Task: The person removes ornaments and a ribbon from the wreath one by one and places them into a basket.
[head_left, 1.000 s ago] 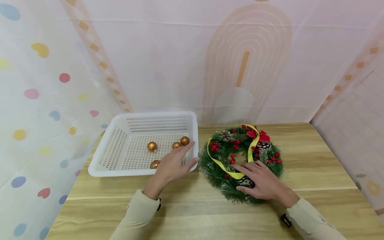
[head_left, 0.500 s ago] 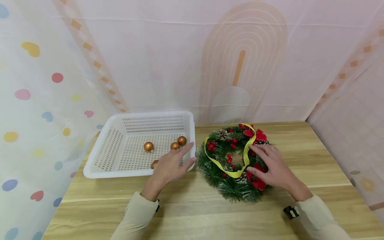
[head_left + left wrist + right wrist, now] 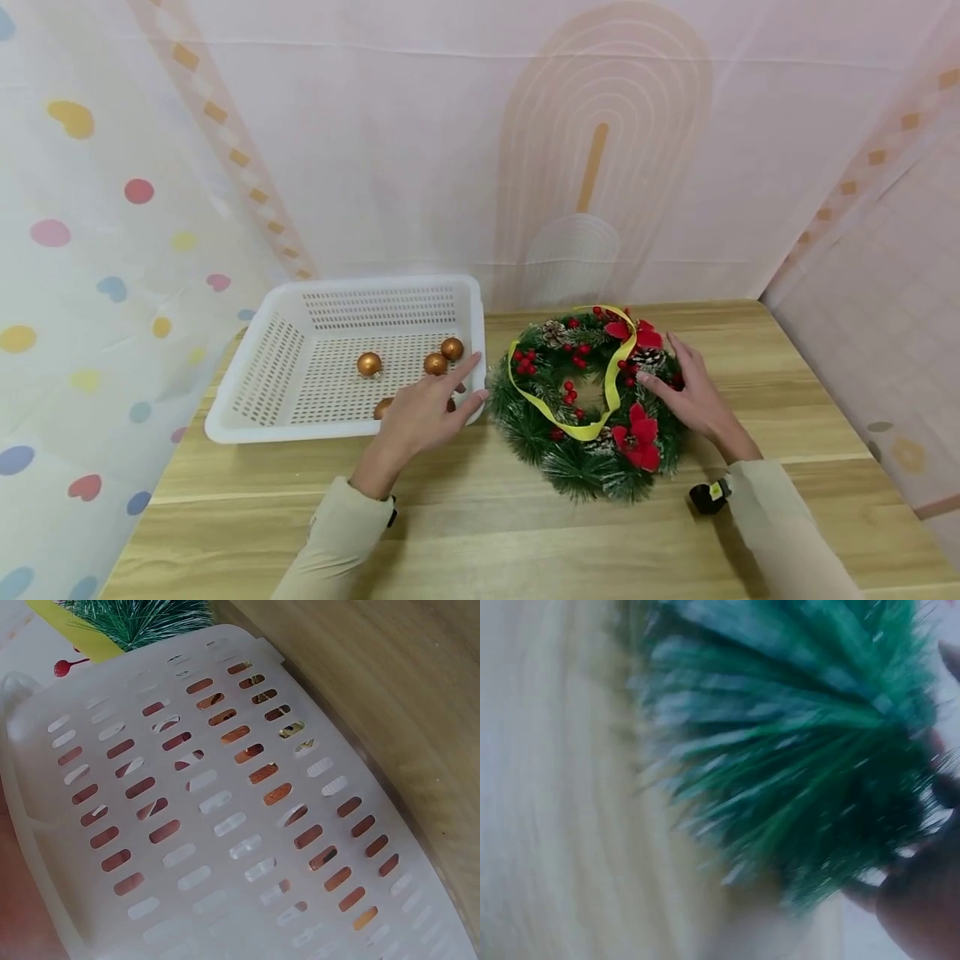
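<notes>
A green Christmas wreath (image 3: 558, 454) with red berries, red poinsettias, pine cones and a loose yellow ribbon (image 3: 581, 432) lies on the wooden table. My right hand (image 3: 697, 396) grips its right side, thumb above and fingers along the outer edge; its right wrist view is blurred. My left hand (image 3: 423, 417) rests at the right front of a white plastic basket (image 3: 240, 432), thumb and index finger extended onto the rim. Copper-gold ball ornaments (image 3: 369, 364) lie inside the basket, some partly hidden by that hand. Through the slotted wall (image 3: 210, 847), orange and reddish patches show in the left wrist view.
The wooden table (image 3: 480, 542) extends in front of the basket and wreath. A patterned pale curtain (image 3: 405, 150) hangs directly behind the table, with more printed cloth at both sides. The basket's right wall stands close beside the wreath.
My right hand has moved from the wreath's lower front to its right side, uncovering a lower poinsettia. My left hand has stayed at the basket rim. The head view has shifted slightly.
</notes>
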Demonstrator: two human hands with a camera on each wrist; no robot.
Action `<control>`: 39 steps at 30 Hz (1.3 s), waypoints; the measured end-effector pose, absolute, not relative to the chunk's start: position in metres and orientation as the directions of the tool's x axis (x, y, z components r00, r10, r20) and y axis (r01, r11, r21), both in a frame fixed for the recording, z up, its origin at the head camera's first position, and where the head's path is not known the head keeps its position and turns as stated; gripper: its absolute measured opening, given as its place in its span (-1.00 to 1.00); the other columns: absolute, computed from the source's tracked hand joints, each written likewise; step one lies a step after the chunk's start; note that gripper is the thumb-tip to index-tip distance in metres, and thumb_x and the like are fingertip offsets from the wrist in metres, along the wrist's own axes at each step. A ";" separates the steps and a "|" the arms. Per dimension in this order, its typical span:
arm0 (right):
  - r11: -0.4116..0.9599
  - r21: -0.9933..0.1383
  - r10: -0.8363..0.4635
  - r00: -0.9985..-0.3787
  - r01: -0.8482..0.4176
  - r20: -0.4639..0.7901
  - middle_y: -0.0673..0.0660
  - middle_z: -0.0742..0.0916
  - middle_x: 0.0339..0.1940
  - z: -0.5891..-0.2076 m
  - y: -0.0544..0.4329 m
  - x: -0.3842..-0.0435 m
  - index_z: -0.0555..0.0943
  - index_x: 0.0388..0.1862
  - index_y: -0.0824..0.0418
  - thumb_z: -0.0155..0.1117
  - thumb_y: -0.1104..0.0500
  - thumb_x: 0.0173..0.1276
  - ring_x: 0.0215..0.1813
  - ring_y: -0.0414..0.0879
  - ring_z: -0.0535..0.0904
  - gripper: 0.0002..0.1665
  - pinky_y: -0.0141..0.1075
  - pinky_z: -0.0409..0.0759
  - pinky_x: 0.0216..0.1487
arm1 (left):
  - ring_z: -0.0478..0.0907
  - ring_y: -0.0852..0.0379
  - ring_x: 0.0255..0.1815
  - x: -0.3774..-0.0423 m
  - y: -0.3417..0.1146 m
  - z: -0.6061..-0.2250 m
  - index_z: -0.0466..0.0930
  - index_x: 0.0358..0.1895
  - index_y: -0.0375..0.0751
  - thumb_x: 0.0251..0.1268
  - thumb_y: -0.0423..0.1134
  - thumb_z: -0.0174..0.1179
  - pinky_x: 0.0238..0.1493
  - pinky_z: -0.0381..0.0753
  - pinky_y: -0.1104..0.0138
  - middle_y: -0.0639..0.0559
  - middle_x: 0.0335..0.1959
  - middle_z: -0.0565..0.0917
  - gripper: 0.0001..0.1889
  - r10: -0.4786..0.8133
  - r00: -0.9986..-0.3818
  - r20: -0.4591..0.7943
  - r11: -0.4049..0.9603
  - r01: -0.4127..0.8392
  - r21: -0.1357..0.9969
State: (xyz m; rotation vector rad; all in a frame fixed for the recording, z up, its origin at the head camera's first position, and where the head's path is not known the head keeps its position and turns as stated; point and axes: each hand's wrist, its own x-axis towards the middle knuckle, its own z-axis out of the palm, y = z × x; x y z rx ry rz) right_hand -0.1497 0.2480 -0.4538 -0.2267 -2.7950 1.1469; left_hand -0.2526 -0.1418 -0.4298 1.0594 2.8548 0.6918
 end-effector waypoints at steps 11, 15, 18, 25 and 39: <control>0.704 -0.708 0.145 -0.987 0.057 0.065 0.41 -0.07 0.61 -0.472 0.257 -0.152 -0.32 0.63 0.15 0.14 -0.15 0.48 0.57 0.44 -0.17 0.10 0.46 -0.07 0.36 | 0.62 0.20 -0.41 -0.252 -0.140 -0.430 0.22 0.52 0.21 0.47 0.27 -0.07 -0.62 0.44 0.35 0.00 -0.05 0.73 -0.37 0.613 -0.778 0.139 0.668 0.604 0.434; 0.708 -0.704 0.146 -0.987 0.056 0.069 0.37 -0.06 0.62 -0.475 0.259 -0.151 -0.31 0.64 0.11 0.13 -0.15 0.48 0.57 0.43 -0.16 0.08 0.44 -0.08 0.37 | 0.65 0.00 -0.09 -0.252 -0.139 -0.429 0.32 0.48 0.07 0.45 0.19 0.04 -0.27 0.63 0.14 -0.13 0.10 0.66 -0.38 0.615 -0.756 0.223 0.634 0.642 0.431; 0.710 -0.702 0.145 -0.987 0.054 0.070 0.37 -0.04 0.62 -0.476 0.261 -0.150 -0.30 0.64 0.08 0.13 -0.15 0.49 0.57 0.44 -0.15 0.07 0.45 -0.07 0.36 | 0.53 -0.17 0.17 -0.249 -0.131 -0.429 0.47 0.36 -0.13 0.38 0.02 0.20 0.11 0.54 -0.04 -0.24 0.19 0.59 -0.45 0.605 -0.708 0.365 0.577 0.706 0.411; 0.729 -0.680 0.150 -0.987 0.077 0.049 0.41 -0.02 0.61 -0.476 0.261 -0.149 -0.29 0.65 0.09 0.11 -0.18 0.49 0.55 0.47 -0.11 0.06 0.46 -0.04 0.35 | 0.53 -0.09 0.07 -0.224 -0.089 -0.421 0.63 0.07 -0.22 0.23 -0.22 0.35 0.14 0.49 0.03 -0.13 0.03 0.67 -0.65 0.629 -0.526 0.572 0.368 0.850 0.377; 0.719 -0.690 0.158 -0.986 0.082 0.048 0.39 0.01 0.61 -0.477 0.260 -0.152 -0.29 0.65 0.03 0.11 -0.18 0.49 0.55 0.46 -0.07 0.05 0.44 -0.02 0.36 | 0.61 0.17 -0.19 -0.196 -0.028 -0.420 0.50 0.27 -0.03 0.35 -0.11 0.29 -0.17 0.58 0.37 0.11 -0.17 0.73 -0.55 0.816 -0.507 0.278 0.348 0.815 0.464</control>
